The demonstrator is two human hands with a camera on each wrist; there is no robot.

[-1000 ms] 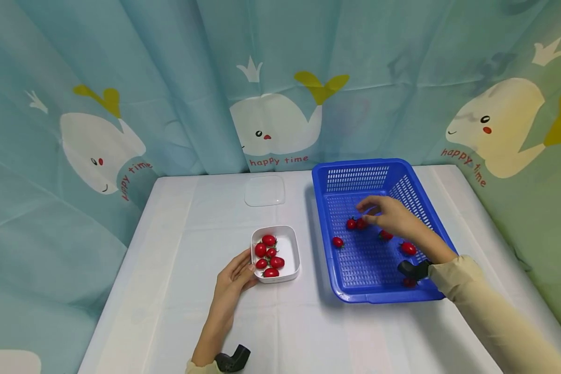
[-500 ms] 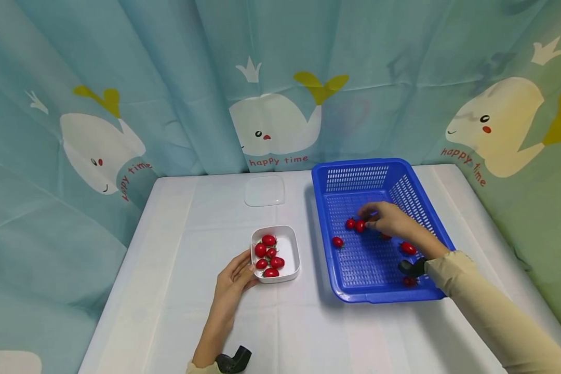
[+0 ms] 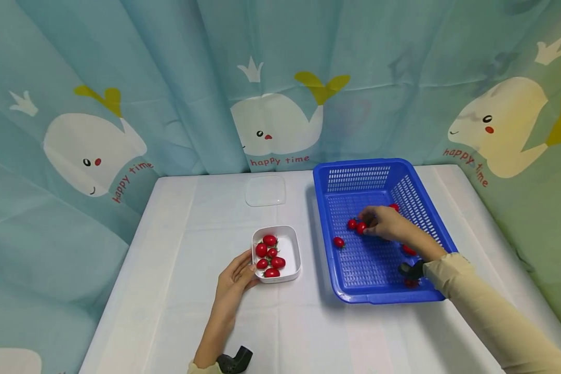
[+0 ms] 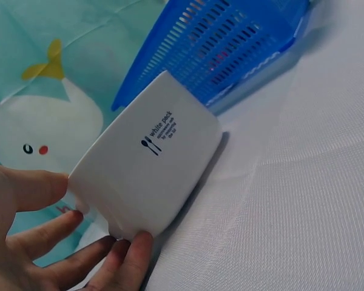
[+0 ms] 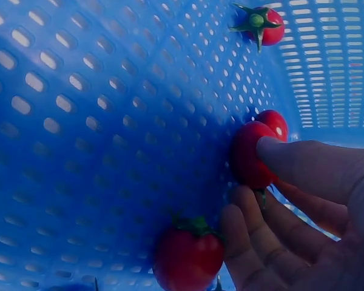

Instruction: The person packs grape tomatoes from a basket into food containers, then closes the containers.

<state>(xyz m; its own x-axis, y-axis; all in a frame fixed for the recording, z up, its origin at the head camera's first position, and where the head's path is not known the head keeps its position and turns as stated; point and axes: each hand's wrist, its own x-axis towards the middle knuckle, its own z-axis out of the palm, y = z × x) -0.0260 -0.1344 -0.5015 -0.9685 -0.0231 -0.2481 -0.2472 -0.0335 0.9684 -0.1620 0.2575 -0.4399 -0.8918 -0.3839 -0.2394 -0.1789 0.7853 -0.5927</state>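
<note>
My left hand (image 3: 232, 280) holds the left side of a small white plastic box (image 3: 291, 270), with the thumb at its rim and the fingers along its side. Several red cherry tomatoes (image 3: 278, 262) with green stems lie inside. In the left wrist view, the box's side (image 4: 188, 133) bears blue print. My right hand (image 3: 389, 222) is inside a blue plastic basket (image 3: 324, 234). Its thumb and fingers pinch a cherry tomato (image 5: 247, 154), with a second tomato (image 5: 274, 123) right behind it. Another tomato (image 5: 189, 254) lies beside the fingertips.
More cherry tomatoes lie about the basket: one on the left (image 3: 338, 242), others partly hidden under the right arm. A clear flat lid (image 3: 265, 190) lies behind the box. A white cloth (image 3: 191, 249) covers the table, and a whale-print curtain (image 3: 182, 104) hangs behind.
My right hand has moved slightly down and closed its thumb and fingers on a cherry tomato. A tomato by the basket's right wall has come into view. The left hand stays on the box.
</note>
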